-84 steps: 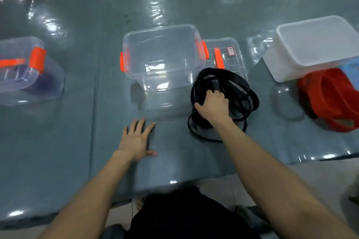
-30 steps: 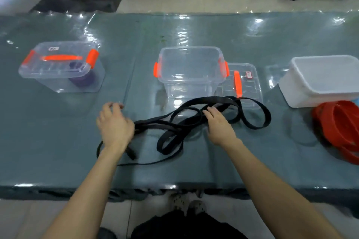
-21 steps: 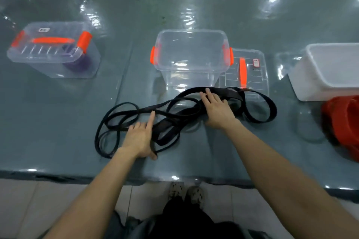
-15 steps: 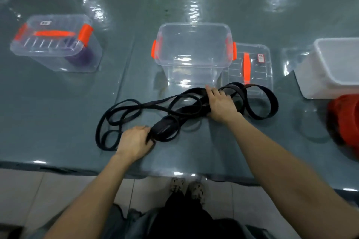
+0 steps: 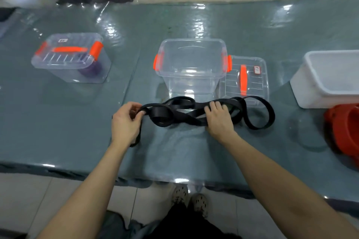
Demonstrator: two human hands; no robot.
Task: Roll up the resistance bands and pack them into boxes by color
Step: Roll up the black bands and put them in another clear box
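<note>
Loops of a black rubber resistance band (image 5: 186, 117) lie across the grey-green covered table (image 5: 58, 114), spanning both hands. The left hand (image 5: 125, 122) pinches the band's left end between thumb and curled fingers, beside a small rolled coil. The right hand (image 5: 219, 120) presses its fingers onto the middle strands, and more loops trail beyond it. Just past the hands stands an open clear plastic box with orange latches (image 5: 192, 75).

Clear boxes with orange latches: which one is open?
The middle box, behind the black band: its lid lies flat beside it. The left box has its lid on.
</note>
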